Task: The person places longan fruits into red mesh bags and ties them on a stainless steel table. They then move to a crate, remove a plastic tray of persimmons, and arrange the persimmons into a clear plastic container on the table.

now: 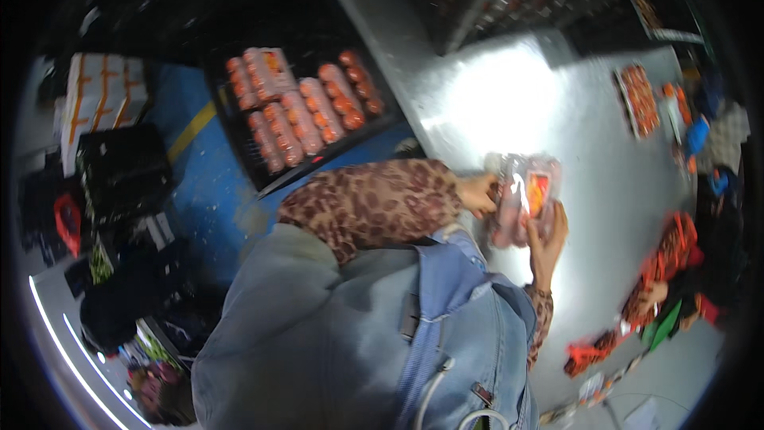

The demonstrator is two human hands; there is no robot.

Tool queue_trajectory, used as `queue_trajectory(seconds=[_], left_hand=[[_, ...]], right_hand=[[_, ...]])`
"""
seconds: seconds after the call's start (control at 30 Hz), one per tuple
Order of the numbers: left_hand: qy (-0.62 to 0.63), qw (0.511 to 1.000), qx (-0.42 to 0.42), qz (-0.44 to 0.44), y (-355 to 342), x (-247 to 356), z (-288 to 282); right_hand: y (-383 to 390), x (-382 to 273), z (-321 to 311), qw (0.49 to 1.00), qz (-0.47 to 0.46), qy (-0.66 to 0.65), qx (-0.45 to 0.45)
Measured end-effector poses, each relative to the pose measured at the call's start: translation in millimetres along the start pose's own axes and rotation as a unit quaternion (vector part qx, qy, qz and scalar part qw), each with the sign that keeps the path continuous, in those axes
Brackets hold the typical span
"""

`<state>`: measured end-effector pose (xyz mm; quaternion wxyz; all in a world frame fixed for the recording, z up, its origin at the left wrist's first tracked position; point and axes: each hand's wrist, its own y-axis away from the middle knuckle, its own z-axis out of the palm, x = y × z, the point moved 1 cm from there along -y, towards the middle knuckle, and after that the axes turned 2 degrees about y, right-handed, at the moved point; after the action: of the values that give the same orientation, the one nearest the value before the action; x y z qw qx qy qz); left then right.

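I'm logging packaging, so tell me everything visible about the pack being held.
The pack looks like shiny clear plastic around blurred reddish contents, with an orange label on its upper face. The left hand holds its left side, the right hand its lower right, above a shiny table. Whether it is sealed or resting there is unclear.

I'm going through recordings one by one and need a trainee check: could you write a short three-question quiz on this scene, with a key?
1. True or false: the left hand and the right hand both touch the clear pack.
2. What colour is the floor beside the black crate? A) green B) blue C) white
3. Fill in: in the picture, the black crate lies to the ____ of the clear pack.

Key: 1 true; 2 B; 3 left.
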<state>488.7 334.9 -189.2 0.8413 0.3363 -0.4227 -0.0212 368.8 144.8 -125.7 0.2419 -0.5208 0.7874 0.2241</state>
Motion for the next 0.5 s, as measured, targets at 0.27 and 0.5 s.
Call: queue_trajectory(seconds=[0.27,0.5], left_hand=[[0.062,0.99,0.117,0.037,-4.5,5.9,-19.2],[0.04,0.989,0.137,0.046,-16.4,2.9,-19.0]], right_hand=[[29.2,-44.1,35.2,0.974,-0.04,0.223,0.022],[27.2,-50.6,42.0,0.977,-0.033,0.207,0.036]])
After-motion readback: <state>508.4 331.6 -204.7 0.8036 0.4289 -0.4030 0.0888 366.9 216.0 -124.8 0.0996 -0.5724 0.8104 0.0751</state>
